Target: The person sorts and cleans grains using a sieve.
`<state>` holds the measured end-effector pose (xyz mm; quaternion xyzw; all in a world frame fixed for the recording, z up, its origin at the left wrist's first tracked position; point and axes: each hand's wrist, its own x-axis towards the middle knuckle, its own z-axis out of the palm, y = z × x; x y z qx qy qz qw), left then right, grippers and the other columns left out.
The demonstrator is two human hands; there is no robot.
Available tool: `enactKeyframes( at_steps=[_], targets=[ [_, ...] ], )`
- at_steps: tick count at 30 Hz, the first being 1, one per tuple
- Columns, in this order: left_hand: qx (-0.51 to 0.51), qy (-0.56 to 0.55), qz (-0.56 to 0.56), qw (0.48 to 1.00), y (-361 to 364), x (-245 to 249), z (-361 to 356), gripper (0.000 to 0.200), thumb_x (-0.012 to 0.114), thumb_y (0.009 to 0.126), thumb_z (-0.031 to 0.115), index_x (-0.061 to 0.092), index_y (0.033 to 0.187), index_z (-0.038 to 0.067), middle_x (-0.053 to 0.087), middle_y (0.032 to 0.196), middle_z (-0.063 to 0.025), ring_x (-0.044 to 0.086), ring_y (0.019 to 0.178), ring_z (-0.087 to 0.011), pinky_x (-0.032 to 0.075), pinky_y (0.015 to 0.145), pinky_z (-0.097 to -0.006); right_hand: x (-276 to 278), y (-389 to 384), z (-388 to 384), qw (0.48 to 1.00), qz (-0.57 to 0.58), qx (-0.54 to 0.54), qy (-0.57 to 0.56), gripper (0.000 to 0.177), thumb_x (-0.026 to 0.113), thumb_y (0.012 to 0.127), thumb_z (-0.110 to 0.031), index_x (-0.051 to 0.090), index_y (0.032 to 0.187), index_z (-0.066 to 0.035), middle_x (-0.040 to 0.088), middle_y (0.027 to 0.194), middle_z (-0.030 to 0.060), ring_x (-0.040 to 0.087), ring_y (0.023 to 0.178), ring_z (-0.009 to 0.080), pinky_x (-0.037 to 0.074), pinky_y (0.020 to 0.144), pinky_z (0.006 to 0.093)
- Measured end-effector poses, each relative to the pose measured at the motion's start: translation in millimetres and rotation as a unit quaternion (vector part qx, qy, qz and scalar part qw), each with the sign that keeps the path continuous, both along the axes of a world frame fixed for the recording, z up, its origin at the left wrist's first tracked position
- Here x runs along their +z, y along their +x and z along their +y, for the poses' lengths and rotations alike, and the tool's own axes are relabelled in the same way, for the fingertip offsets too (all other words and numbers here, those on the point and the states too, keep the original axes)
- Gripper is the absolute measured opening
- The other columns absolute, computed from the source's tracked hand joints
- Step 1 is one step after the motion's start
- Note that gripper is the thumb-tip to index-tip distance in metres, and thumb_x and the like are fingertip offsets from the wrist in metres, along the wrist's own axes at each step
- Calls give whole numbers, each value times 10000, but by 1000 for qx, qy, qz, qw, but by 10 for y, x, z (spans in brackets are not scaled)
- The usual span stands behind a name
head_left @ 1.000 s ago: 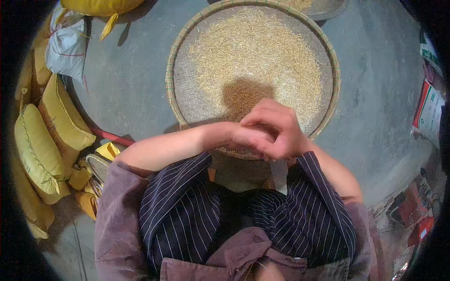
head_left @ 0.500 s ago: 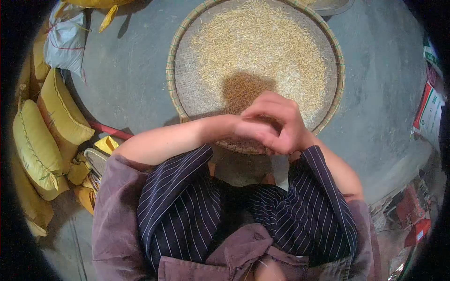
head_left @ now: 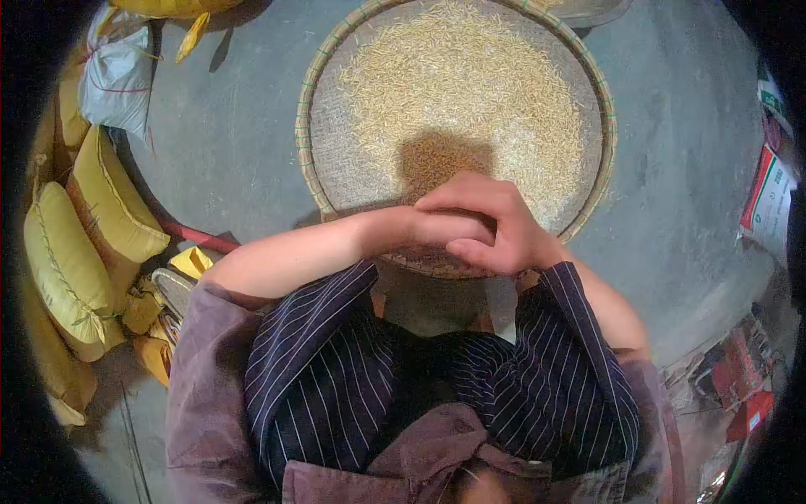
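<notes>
My right hand lies over my left hand, its fingers across the back and its thumb along the near side. Left fingers are mostly hidden beneath the right palm. Both hands rest together above the near rim of a large round woven tray with a green-bound edge. Spread over the tray is a layer of pale husked-looking grain, with a whiter patch toward the right. A dark shadow falls on the grain just beyond my hands.
Full yellow sacks and a tied white bag line the left side. Printed packages stand at the right. Part of another round container shows at the top. My striped knees are below my forearms.
My right hand has settled flatter over the left, its fingers shifting slightly left and closing the gap between the hands. The tray and grain look the same.
</notes>
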<state>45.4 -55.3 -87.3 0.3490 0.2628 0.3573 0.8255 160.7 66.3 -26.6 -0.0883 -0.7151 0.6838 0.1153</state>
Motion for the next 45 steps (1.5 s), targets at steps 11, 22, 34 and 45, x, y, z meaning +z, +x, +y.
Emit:
enactKeyframes(
  at_steps=[11,22,34,45],
  targets=[
    [-118,-136,0,984,-52,396,272,362,569,899,341,626,1059,21,643,984,-78,628,895,-218,503,800,-329,47,84,139,993,-66,-68,70,313,673,737,-220,678,988,-32,654,818,128,645,751,260,509,702,339],
    [127,34,633,763,-1049,661,196,376,797,734,192,639,1026,17,635,787,-124,628,689,-210,516,641,-334,-229,762,703,859,-159,-443,201,254,633,868,-71,673,1119,-55,641,794,33,584,709,85,484,648,247],
    [285,122,715,627,-981,311,189,307,766,756,95,652,1034,31,656,927,-90,658,721,-168,549,665,-268,-461,886,760,836,-171,-424,303,263,670,856,-94,688,1119,-94,693,799,60,624,692,100,501,639,254],
    [292,157,714,617,-1062,313,203,186,712,806,102,691,975,27,679,885,-129,677,722,-221,543,653,-307,-458,876,765,831,-168,-426,315,235,671,858,-96,700,1091,-90,695,791,55,627,686,88,501,618,253]
  ],
)
